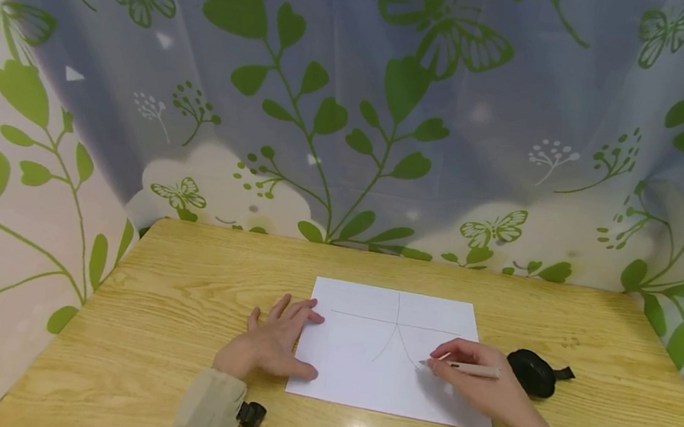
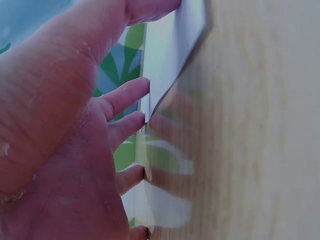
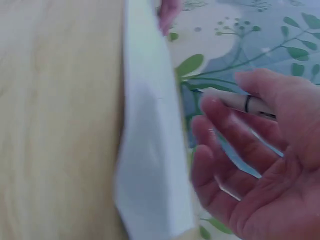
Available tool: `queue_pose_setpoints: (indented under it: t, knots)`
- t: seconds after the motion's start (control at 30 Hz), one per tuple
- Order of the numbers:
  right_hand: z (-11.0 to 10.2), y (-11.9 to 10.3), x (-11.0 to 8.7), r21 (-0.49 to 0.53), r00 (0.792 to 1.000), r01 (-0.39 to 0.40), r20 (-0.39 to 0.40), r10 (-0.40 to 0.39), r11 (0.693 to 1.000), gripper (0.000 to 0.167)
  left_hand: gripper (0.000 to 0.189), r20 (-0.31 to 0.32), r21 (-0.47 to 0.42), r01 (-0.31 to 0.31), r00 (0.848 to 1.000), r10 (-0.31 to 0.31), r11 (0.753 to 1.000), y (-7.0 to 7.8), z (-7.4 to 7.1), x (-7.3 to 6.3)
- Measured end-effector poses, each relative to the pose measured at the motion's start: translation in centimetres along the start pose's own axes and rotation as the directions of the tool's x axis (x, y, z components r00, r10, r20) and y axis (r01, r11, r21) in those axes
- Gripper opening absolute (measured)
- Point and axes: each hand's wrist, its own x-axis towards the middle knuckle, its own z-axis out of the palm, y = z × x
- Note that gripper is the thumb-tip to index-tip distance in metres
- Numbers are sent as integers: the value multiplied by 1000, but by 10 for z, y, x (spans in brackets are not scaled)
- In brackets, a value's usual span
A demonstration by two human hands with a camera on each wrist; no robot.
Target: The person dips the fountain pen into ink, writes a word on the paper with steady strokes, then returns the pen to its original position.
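Note:
A white sheet of paper (image 1: 347, 378) lies on the table with thin lines drawn on it: a vertical, a long horizontal, and two curves spreading downward from where they cross. My left hand (image 1: 275, 341) rests at the paper's left edge, fingers spread, with the thumb and some fingertips on the sheet. Between thumb and fingers my right hand (image 1: 481, 387) pinches a light-coloured pen (image 1: 476, 370), its tip at the lower end of the right curve. In the right wrist view the pen (image 3: 232, 100) shows a dark ring, and the other fingers are loosely bent.
A black rounded object with a short strap (image 1: 532, 374) lies on the wooden table (image 1: 193, 274) just right of the paper, partly behind my right hand. Curtains (image 1: 339, 135) printed with leaves and butterflies stand behind the table and along its sides.

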Motion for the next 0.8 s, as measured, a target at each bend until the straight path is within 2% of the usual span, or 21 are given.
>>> queue_pose_setpoints:
  t: [0.07, 0.23, 0.5, 0.63, 0.8]
  knots:
    - [-6, -2, -5, 25, 999, 14, -53, -12, 1000, 22, 77, -7, 10, -1, 1000, 1, 1000, 0, 1, -1]
    - [-23, 0, -17, 3, 981, 35, -191, -33, 999, 23, 78, -23, 28, -14, 1000, 15, 1000, 1, 2, -3]
    - [-45, 19, -36, 0, 951, 11, -309, -10, 1000, 23, 78, -35, 39, -50, 998, 51, 998, -2, 3, -6]
    - [-53, 26, -44, 0, 938, -31, -346, 29, 1000, 26, 78, -36, 46, -67, 997, 68, 997, -2, 3, -8]
    - [-63, 35, -54, 57, 925, -122, -356, 134, 991, 31, 79, -40, 43, -82, 996, 84, 996, -3, 4, -10]
